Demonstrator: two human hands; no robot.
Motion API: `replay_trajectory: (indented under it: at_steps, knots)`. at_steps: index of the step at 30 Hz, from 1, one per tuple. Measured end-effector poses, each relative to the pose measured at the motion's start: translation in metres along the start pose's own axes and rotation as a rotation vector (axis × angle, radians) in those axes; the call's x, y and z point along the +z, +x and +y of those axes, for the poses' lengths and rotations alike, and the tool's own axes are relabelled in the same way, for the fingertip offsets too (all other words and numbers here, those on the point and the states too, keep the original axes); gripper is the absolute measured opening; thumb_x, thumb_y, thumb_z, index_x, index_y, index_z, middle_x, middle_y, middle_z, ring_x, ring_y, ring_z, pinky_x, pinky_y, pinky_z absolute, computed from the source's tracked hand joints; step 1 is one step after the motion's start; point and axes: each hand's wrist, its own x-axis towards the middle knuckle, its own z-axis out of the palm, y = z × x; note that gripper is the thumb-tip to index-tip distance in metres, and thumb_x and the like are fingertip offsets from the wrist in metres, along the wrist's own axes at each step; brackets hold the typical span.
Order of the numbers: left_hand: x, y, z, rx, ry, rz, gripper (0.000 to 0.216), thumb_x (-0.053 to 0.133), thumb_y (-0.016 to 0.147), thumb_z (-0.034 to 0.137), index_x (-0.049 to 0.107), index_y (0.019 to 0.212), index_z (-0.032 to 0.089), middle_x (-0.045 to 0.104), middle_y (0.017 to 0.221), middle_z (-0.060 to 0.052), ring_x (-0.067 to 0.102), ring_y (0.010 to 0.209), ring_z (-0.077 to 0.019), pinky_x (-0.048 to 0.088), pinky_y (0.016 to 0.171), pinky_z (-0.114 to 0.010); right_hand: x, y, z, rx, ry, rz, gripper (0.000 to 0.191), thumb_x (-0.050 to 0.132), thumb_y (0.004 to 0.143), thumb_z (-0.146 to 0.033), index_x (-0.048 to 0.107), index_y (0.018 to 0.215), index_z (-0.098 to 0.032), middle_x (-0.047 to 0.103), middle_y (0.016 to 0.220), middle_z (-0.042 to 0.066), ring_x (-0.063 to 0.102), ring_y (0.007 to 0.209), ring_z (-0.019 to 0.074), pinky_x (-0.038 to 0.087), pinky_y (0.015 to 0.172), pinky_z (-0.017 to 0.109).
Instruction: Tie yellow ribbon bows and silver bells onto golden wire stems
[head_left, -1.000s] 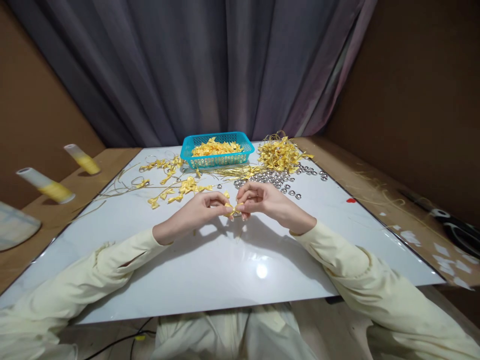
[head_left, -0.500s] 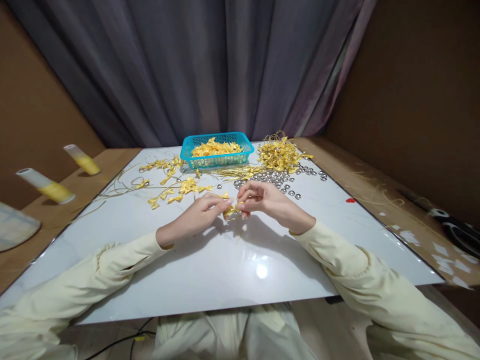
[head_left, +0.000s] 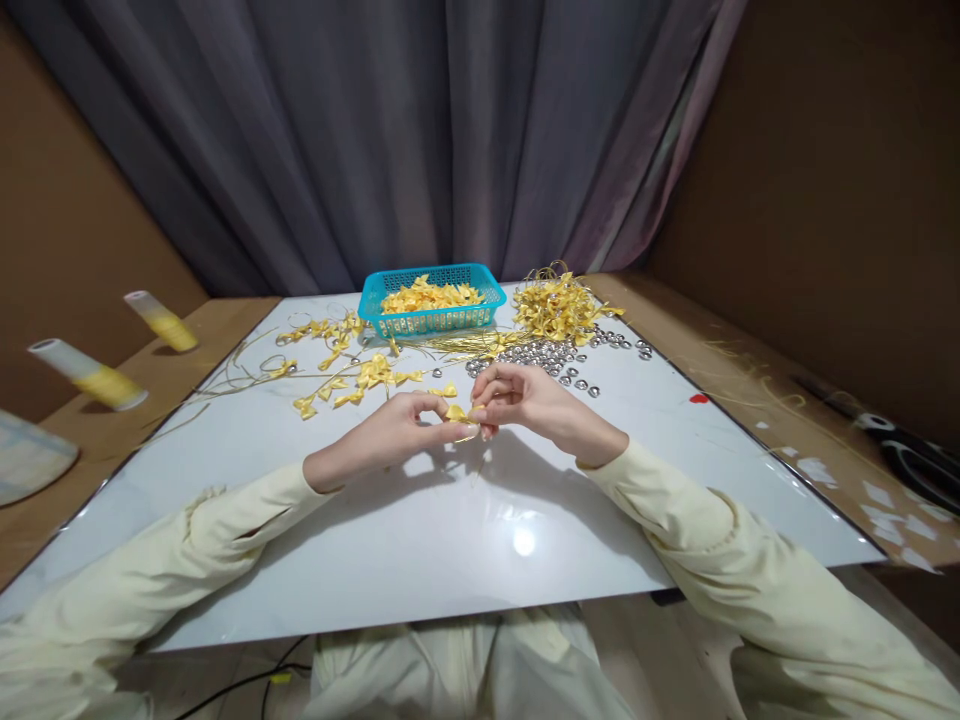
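Observation:
Above the middle of the white tabletop, my two hands meet at a small yellow ribbon bow. My left hand pinches it from the left, thumb below and index finger above. From the other side, the closed fingertips of my right hand hold its right end. A thin gold strand hangs under the fingers, and its upper part is hidden by them. Just beyond the hands lie loose yellow bows to the left and a spread of small silver rings to the right.
A turquoise basket of yellow bows stands at the back. Beside it is a heap of bows with gold cords. Ribbon spools stand on the left ledge; black-handled scissors and paper scraps lie on the right.
My left thumb has slid right and down under the bow, and the left fingers have opened a little around it. More of the bow shows now. My right hand has barely moved.

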Motion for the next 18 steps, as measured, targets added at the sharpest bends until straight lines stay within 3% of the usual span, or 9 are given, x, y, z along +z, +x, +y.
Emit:
replay_trajectory:
  at_steps: [3,7,12,18]
  knots:
    - [-0.005,0.001,0.0,0.017,0.039,-0.02,0.033,0.061,0.073,0.05,0.062,0.073,0.017,0.061,0.072,-0.001,0.053,0.059,-0.0133,0.035,0.048,-0.021,-0.001,-0.001,0.0,0.01,0.009,-0.01,0.018,0.07,0.066,-0.012,0.053,0.074,-0.015,0.06,0.059,-0.003,0.058,0.051,0.0087,0.048,0.056,0.024]
    - [-0.009,0.003,-0.003,0.137,0.109,0.01,0.03,0.061,0.074,0.048,0.064,0.071,0.018,0.061,0.075,-0.001,0.056,0.075,-0.0172,0.042,0.068,-0.026,-0.003,0.0,0.003,0.012,0.032,-0.055,0.019,0.07,0.065,-0.012,0.054,0.074,-0.015,0.06,0.06,-0.003,0.059,0.051,0.0093,0.049,0.056,0.025]
    - [-0.01,0.004,-0.005,0.161,0.127,-0.014,0.029,0.057,0.078,0.046,0.063,0.074,0.018,0.062,0.081,-0.002,0.056,0.079,-0.0181,0.041,0.074,-0.028,-0.004,0.001,0.006,0.003,0.021,-0.083,0.019,0.071,0.065,-0.014,0.054,0.074,-0.015,0.06,0.061,-0.003,0.059,0.051,0.0096,0.05,0.056,0.025]
    - [-0.012,0.005,-0.012,0.395,0.266,0.111,0.025,0.055,0.083,0.043,0.062,0.081,0.019,0.061,0.092,-0.004,0.051,0.099,-0.021,0.038,0.09,-0.034,-0.002,0.0,0.002,0.013,-0.012,-0.078,0.018,0.07,0.066,-0.013,0.054,0.074,-0.015,0.06,0.06,-0.003,0.059,0.05,0.0093,0.05,0.056,0.025]
